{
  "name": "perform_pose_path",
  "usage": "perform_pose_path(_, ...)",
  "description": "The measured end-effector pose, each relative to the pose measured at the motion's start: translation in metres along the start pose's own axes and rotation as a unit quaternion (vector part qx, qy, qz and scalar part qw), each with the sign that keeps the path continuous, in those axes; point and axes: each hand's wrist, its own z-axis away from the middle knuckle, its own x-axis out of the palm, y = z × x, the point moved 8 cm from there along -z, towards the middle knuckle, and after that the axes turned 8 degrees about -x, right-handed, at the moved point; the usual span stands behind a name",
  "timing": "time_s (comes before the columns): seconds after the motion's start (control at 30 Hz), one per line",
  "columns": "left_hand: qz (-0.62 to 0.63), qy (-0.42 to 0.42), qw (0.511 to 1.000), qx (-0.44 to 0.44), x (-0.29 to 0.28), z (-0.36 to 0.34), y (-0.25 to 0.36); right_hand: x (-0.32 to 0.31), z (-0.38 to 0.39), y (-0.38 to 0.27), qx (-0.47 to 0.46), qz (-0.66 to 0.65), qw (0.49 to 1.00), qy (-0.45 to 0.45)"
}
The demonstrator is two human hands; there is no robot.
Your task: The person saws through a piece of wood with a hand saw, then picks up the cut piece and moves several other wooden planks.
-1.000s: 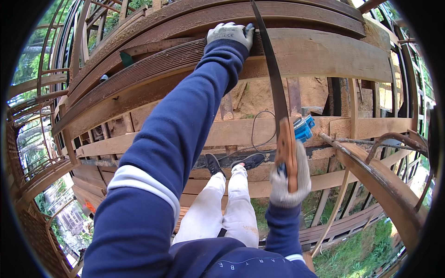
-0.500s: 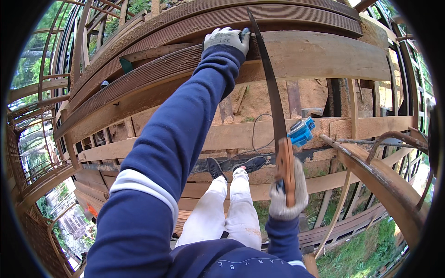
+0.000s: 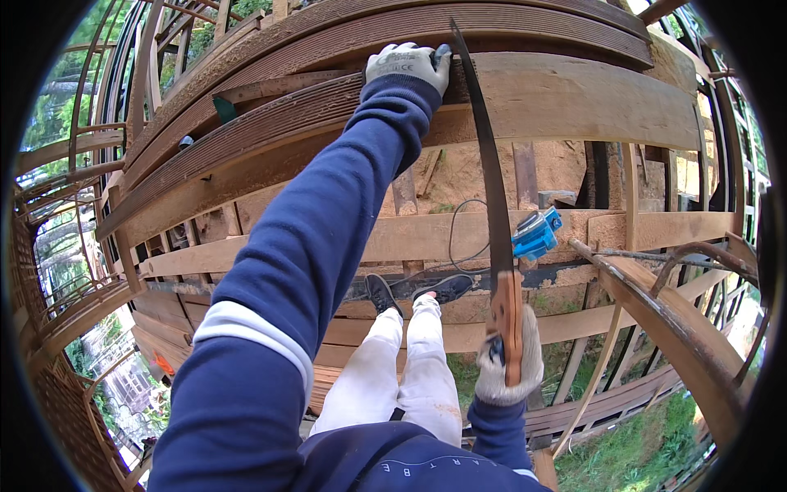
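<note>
My left hand (image 3: 406, 70), in a white work glove, has its fingers closed over a dark grooved board (image 3: 270, 119) at the top. Just right of it, the long dark blade of a handsaw (image 3: 488, 164) crosses the board and the edge of a light plank (image 3: 574, 98), with its tip near the upper boards. My right hand (image 3: 512, 361), also gloved, is closed on the saw's wooden handle below, near my legs. A blue power tool (image 3: 534, 235) with a looped cord lies just right of the blade on a lower timber.
More grooved boards (image 3: 541, 29) lie along the top. A curved rusty metal bar (image 3: 697, 250) and timber (image 3: 668, 336) are at the right. Slatted framing (image 3: 426, 234) has gaps showing soil and grass below. My shoes (image 3: 443, 289) stand on the lower timbers.
My right hand and the saw have moved down toward me over the last second, the tip sliding lower across the boards. My left hand stays on the board.
</note>
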Motion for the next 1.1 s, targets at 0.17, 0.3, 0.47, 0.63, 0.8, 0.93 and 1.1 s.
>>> perform_pose_path(0.17,-0.005,0.022,1.0,0.011,0.003,0.001,0.004,0.021,-0.054,-0.022,-0.084,-0.055,0.995,0.019)
perform_pose_path(0.3,-0.001,0.012,1.0,0.01,0.008,-0.003,0.002,0.044,-0.119,-0.048,-0.213,-0.062,0.975,0.024)
perform_pose_path(0.47,0.012,-0.002,1.0,0.001,0.001,-0.001,0.0,0.002,-0.004,-0.019,-0.075,0.061,0.995,-0.01)
perform_pose_path(0.63,-0.001,0.024,1.0,0.01,0.001,-0.001,0.003,0.022,-0.064,-0.043,-0.115,-0.064,0.991,0.023)
perform_pose_path(0.8,0.03,0.033,0.999,0.013,0.005,-0.007,0.001,0.043,-0.115,-0.055,-0.259,-0.009,0.965,0.046)
perform_pose_path(0.93,0.02,0.004,1.0,0.0,0.002,-0.006,0.001,0.004,-0.02,-0.027,-0.085,0.026,0.996,0.024)
perform_pose_path(1.1,0.011,0.018,1.0,0.003,0.003,-0.005,0.004,0.017,-0.066,-0.046,-0.159,-0.057,0.985,0.028)
